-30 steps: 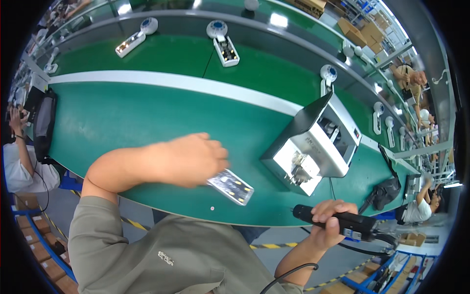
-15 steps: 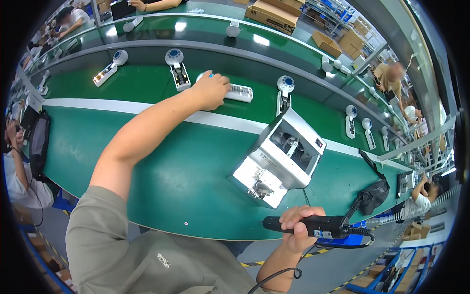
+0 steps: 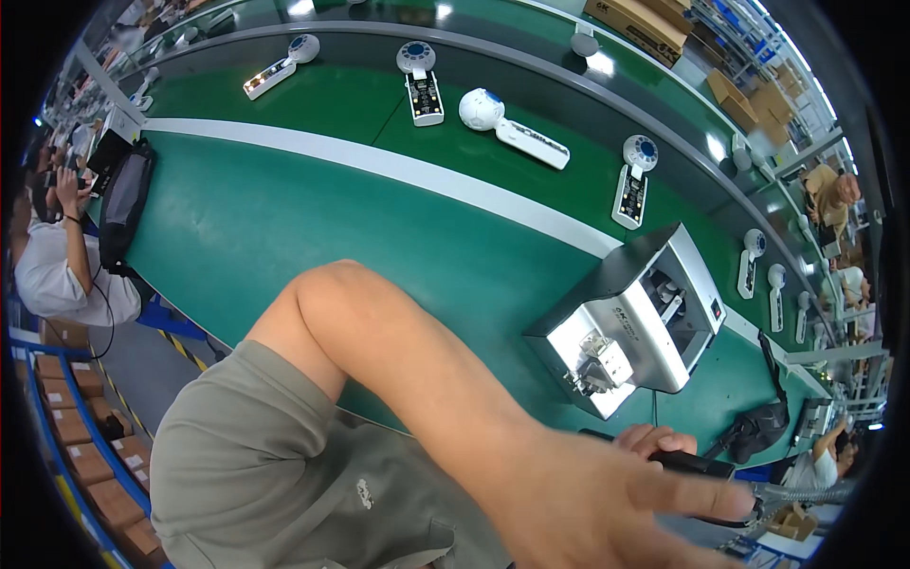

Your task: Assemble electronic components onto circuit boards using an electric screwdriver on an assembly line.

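My left hand [image 3: 607,498] reaches across my front to the lower right, its fingers spread and slightly blurred, with nothing visible in them. Behind it, my right hand [image 3: 654,440] is wrapped around a black electric screwdriver [image 3: 697,464], mostly covered by the left hand. Just beyond the right hand stands a silver and black screw feeder [image 3: 630,332] on the green workbench [image 3: 284,218]. On the green conveyor lies a white device with a round head [image 3: 483,110] and a long arm [image 3: 533,144], apart from both hands.
More white round-headed devices lie along the conveyor, one with an exposed circuit board [image 3: 425,99] and another beyond the feeder [image 3: 631,197]. A black bag [image 3: 125,204] hangs at the bench's left end; a black pouch [image 3: 758,427] lies at the right. Co-workers sit at both sides.
My left hand has left the white device on the conveyor and swung down to the right, in front of my right hand. The view has shifted left and down.
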The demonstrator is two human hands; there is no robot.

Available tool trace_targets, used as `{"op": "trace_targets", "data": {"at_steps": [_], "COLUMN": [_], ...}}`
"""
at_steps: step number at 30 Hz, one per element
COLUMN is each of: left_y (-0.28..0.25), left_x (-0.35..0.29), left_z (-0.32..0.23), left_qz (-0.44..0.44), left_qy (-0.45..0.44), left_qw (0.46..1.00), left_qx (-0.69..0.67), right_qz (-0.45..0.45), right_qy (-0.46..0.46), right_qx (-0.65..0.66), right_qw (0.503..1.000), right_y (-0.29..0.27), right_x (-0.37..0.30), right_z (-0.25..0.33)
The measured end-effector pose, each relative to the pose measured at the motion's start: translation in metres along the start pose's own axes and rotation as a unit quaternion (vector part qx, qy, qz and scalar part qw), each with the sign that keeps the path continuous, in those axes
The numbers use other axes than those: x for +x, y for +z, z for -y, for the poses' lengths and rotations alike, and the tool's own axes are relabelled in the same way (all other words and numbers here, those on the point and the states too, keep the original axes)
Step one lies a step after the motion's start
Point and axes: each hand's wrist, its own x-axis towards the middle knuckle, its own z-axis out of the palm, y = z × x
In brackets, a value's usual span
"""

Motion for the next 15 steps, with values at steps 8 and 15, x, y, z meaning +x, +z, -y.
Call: {"op": "trace_targets", "data": {"at_steps": [8, 15], "left_y": [0.009, 0.087], "left_x": [0.015, 0.005], "left_z": [-0.007, 0.117], "left_qz": [-0.028, -0.068], "left_qy": [0.149, -0.055], "left_qw": [0.986, 0.991], "left_qx": [0.065, 0.105], "right_qz": [-0.050, -0.088], "right_qy": [0.013, -0.033], "right_qx": [-0.044, -0.036], "right_qw": [0.998, 0.995], "right_y": [0.006, -0.039], "right_x": [-0.003, -0.009], "right_z": [0.010, 0.005]}}
